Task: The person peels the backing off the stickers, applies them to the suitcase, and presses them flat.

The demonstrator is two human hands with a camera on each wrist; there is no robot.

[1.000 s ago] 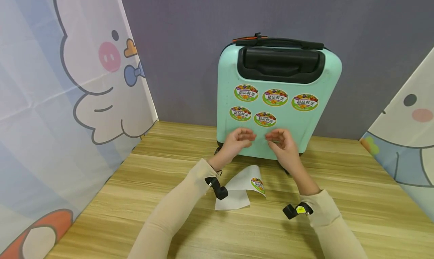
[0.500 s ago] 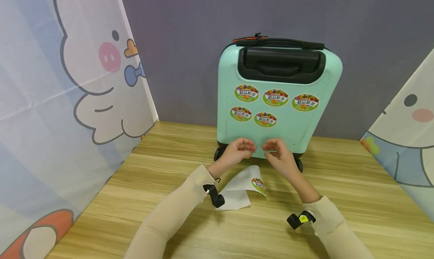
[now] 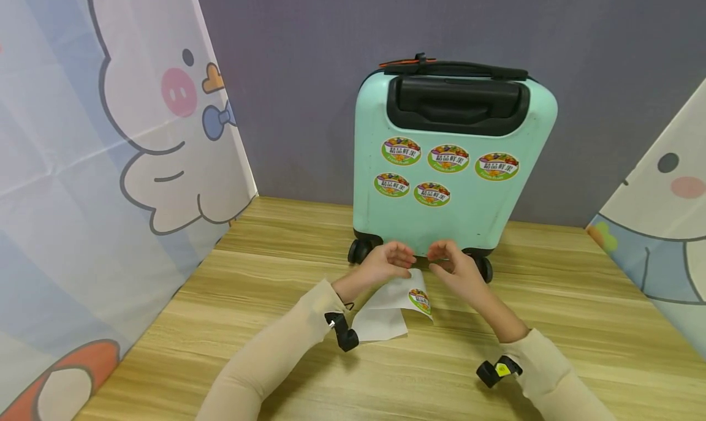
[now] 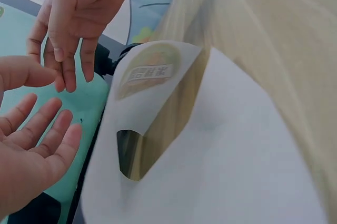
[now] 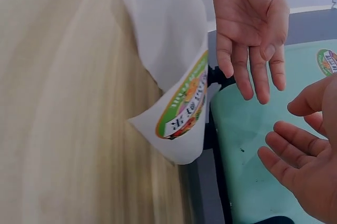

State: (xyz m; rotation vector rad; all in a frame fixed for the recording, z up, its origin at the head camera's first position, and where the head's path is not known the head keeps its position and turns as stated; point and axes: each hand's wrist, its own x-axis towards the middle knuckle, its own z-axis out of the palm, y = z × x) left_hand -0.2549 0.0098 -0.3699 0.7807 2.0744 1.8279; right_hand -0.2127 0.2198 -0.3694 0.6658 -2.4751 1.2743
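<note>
Both hands hover side by side before the bottom edge of a mint-green suitcase (image 3: 419,225), palms turned toward each other. My left hand (image 3: 386,265) and my right hand (image 3: 455,271) hold nothing, their fingers relaxed and slightly bent. Several oval fruit stickers sit on the suitcase in two rows, among them one at the lower row's right end (image 3: 432,194). Below the hands lies a curled white backing sheet (image 3: 380,323), carrying one fruit sticker (image 3: 420,301). In the right wrist view that sticker (image 5: 184,103) shows near the sheet's lifted corner.
The suitcase stands on black wheels (image 3: 361,249) on a wood-grain table (image 3: 276,249), against a grey wall panel (image 3: 292,102). Cartoon-printed curtains (image 3: 149,121) close in both sides. A black camera is strapped to each wrist.
Both hands have come down and back from the suitcase's lower face to its bottom edge, above the sheet. The suitcase, its stickers and the sheet stay in place.
</note>
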